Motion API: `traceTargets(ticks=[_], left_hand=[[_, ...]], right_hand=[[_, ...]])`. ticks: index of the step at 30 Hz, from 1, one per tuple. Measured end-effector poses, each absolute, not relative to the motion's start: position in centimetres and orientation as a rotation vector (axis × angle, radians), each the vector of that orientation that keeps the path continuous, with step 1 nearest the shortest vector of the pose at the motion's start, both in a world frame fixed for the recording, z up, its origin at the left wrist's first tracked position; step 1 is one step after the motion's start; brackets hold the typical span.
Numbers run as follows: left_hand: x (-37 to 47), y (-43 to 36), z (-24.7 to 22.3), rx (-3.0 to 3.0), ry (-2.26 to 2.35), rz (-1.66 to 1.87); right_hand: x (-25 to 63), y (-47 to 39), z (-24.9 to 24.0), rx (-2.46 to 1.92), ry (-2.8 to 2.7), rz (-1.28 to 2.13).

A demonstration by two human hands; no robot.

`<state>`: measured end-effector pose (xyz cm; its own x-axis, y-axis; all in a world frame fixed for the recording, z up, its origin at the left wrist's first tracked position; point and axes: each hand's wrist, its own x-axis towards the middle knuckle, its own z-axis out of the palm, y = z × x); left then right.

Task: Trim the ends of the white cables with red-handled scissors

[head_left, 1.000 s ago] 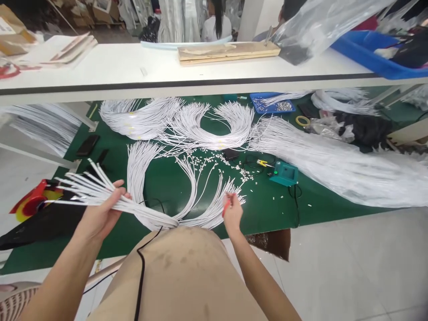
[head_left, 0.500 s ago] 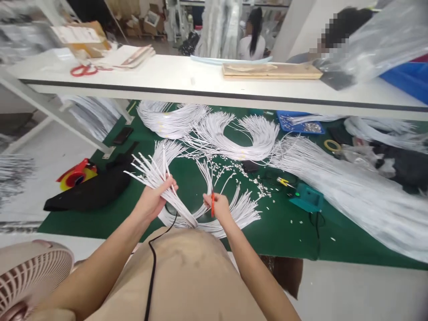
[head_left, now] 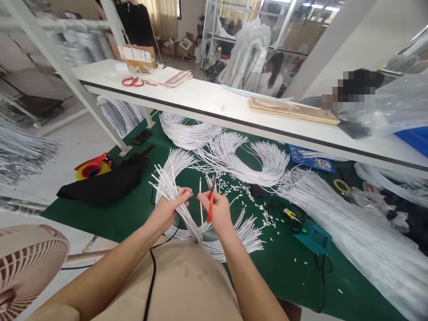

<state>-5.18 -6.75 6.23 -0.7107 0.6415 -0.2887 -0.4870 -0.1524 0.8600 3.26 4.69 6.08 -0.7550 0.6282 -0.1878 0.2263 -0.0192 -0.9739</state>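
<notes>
Firstly, the hands. Left hand (head_left: 170, 209): closed round a bundle (head_left: 163, 180) of white wires, ends fanned upward; whether its thumb and forefinger pinch anything more, cannot tell. Right hand (head_left: 220, 214): gripping a red tool (head_left: 210, 207), point upward, fingertips apparently pinching a single wire (head_left: 201, 214).

Location: bundle held over the near side of the worktop (head_left: 281, 276), its lower length running down to the apron (head_left: 187, 272).

Risks, as judged: nicked wire or finger, should the tool's point swing across, being held in the same hand as the wire. Spilled bundle, should the left grip slacken. Mixed lots, the neighbouring coils (head_left: 254, 174) lying near with ends overlapping. Snagging, from the black cable (head_left: 153, 267) running up beside the bundle. Lost small parts, white bits (head_left: 245, 187) being strewn loose.

Containers:
- Blue tray (head_left: 296, 157), beneath the shelf (head_left: 207, 96): small metallic-looking parts, some white wires.
- Blue bin (head_left: 414, 139), on the shelf, far right: contents not visible.
- Box (head_left: 138, 58), on the shelf, left: contents not visible.
- Carton (head_left: 185, 44), on the floor beyond: something pale, too small to identify.
- Clear plastic (head_left: 374, 240), worktop right: apparently wrapping long white wires.
</notes>
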Motion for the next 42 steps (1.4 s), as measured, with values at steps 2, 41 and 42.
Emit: traceTargets(ticks=[2, 41, 42], left_hand=[[-5.5, -6.7, 6.2, 0.144, 1.315, 1.941], [-5.5, -7.8, 7.0, 0.431, 1.584, 1.638], [-5.5, -7.9, 7.1, 0.451, 1.607, 1.627]], right_hand=[[3.6, 3.7, 5.2, -0.884, -1.954, 1.878], [6.4, 5.5, 7.0, -0.852, -2.865, 0.993], [6.5, 5.4, 7.0, -0.849, -2.901, 0.959]])
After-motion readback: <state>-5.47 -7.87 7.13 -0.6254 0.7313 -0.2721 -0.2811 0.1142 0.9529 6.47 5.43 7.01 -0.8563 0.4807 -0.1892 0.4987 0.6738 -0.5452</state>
